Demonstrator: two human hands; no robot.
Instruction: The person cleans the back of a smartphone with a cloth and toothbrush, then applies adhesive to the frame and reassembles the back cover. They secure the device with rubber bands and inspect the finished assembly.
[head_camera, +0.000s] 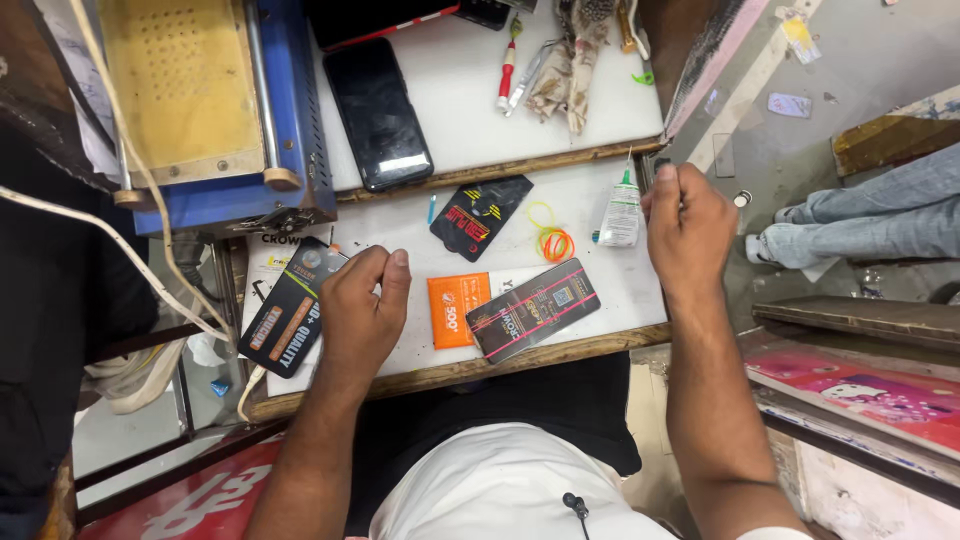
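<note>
My left hand (362, 312) rests on the white worktop (590, 205) with its fingers curled in and thumb against the forefinger; nothing shows in it. It lies partly over a black and orange flat packet (285, 312). Just right of it sit an orange packet (458, 308) and a black packet with pink lines (533, 308). My right hand (690, 228) is a closed fist at the worktop's right edge, beside a small clear glue bottle (622, 212). Whether that fist holds anything small stays hidden.
A black phone (378, 115) lies face up on the raised white board behind. A blue machine with a yellow pad (200, 100) stands at left. Rubber bands (550, 240), another black packet (480, 215), a red-handled screwdriver (508, 70) and a cloth (570, 55) are near. Another person's legs (870, 210) are at right.
</note>
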